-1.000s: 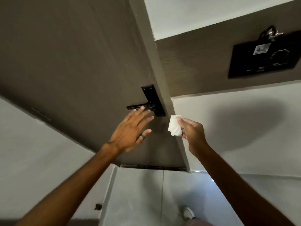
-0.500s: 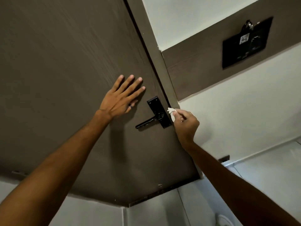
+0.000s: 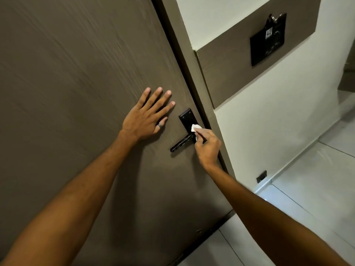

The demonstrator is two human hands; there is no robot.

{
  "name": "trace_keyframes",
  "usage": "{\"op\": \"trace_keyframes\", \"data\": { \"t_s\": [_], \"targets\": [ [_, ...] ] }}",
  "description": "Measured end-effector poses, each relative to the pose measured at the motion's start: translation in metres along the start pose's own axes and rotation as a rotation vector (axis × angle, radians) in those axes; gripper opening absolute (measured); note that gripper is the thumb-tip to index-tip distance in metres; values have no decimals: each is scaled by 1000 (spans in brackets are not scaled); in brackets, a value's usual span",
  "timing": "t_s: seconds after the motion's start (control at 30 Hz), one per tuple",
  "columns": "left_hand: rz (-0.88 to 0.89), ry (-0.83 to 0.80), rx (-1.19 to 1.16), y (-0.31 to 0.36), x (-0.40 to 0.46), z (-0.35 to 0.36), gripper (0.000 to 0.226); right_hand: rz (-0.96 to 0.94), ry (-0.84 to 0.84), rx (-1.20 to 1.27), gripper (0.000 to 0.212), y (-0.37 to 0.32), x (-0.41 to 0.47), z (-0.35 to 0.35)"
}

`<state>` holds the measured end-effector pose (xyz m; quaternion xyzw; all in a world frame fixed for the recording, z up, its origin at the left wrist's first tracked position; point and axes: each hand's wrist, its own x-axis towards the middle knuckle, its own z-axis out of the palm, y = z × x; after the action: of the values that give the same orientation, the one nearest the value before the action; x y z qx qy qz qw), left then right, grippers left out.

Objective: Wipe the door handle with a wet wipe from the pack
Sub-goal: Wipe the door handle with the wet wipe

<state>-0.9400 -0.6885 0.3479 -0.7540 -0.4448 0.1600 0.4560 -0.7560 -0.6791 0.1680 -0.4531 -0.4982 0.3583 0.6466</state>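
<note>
- While the left hand [image 3: 148, 118] lies flat on the brown door [image 3: 80, 93], fingers spread, it holds nothing; a dark ring [image 3: 160, 125] sits on its thumb.
- That hand rests just left of the handle's backplate [image 3: 186, 119], apart from it.
- Beside it, the right hand [image 3: 206, 145] has its fingers curled together, pinching a small white wipe [image 3: 195, 127].
- Only a corner of the wipe shows above the fingertips; it is pressed against the black backplate, just above where the lever [image 3: 180, 144] joins it.
- From there the lever slopes down to the left, its free end bare of both hands.
- Right of the door runs the frame [image 3: 199, 73], then a white wall [image 3: 278, 121] with a brown band.
- On that band is mounted a black panel [image 3: 267, 39]; its details are too small to tell.
- Pale floor tiles [image 3: 317, 179] show at lower right.
</note>
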Motion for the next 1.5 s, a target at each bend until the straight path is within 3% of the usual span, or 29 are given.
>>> {"op": "trace_keyframes", "data": {
  "t_s": [0.2,0.27,0.33,0.4,0.47,0.57,0.63,0.8,0.93,1.03,1.3,1.5],
  "targets": [
    [-3,-31,33,5,-2,-2,67,-142,-211,-84,22,-4,-49,20],
    [-5,-19,29,2,2,-4,67,-215,-447,-99,20,-6,-61,27],
    [14,-22,31,1,0,-4,67,-196,-818,-160,18,-6,-70,27],
    [21,-16,36,1,-2,-1,68,-121,-946,-173,15,1,-72,25],
    [21,-8,46,1,-2,1,68,121,-771,-30,16,3,-71,20],
    [17,14,51,2,-1,5,68,562,-340,358,19,3,-53,11],
    [17,21,55,2,-1,7,69,716,-134,532,19,0,-34,9],
    [14,34,66,1,-1,10,69,801,216,636,22,-12,-4,24],
    [11,48,66,2,0,9,67,730,419,423,16,-17,3,35],
    [10,49,66,2,1,8,67,628,443,319,12,-19,0,41],
    [13,31,56,1,1,8,67,367,283,115,31,-16,-13,49],
    [12,14,49,2,2,6,66,412,321,127,21,-8,15,40]
  ]
}}
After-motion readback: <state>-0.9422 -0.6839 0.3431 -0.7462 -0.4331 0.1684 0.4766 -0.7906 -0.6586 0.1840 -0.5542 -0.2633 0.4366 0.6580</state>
